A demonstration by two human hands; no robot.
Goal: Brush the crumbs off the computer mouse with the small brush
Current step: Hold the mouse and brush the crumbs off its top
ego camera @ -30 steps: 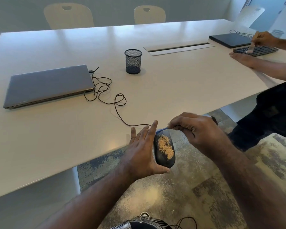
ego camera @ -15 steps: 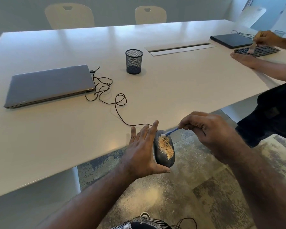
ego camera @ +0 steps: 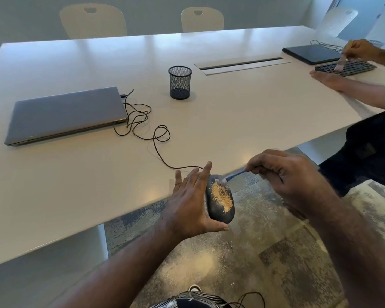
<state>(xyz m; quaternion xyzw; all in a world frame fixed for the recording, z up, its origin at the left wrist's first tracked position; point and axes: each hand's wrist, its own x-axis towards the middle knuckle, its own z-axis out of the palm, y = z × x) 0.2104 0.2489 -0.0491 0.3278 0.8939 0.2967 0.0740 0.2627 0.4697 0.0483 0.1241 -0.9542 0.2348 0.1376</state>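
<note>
The left hand [ego camera: 188, 207] is gripping the black mouse [ego camera: 220, 202] just past the desk [ego camera: 231, 121] edge, over the floor, thumb under its near end. Tan crumbs [ego camera: 221, 196] are lying on its top. The right hand [ego camera: 285, 176] is pinching a blue brush [ego camera: 235, 175], bristles touching the mouse's far end.

— What's the worktop [ego camera: 231, 121] like?
— Smooth, pale, faintly glossy. The pen cup [ego camera: 179, 82] is black wire mesh.
— And the mouse [ego camera: 219, 202]?
— Matt dark plastic, gritty tan crumbs [ego camera: 220, 195] on top; the laptop [ego camera: 65, 113] looks like brushed grey metal.
</note>
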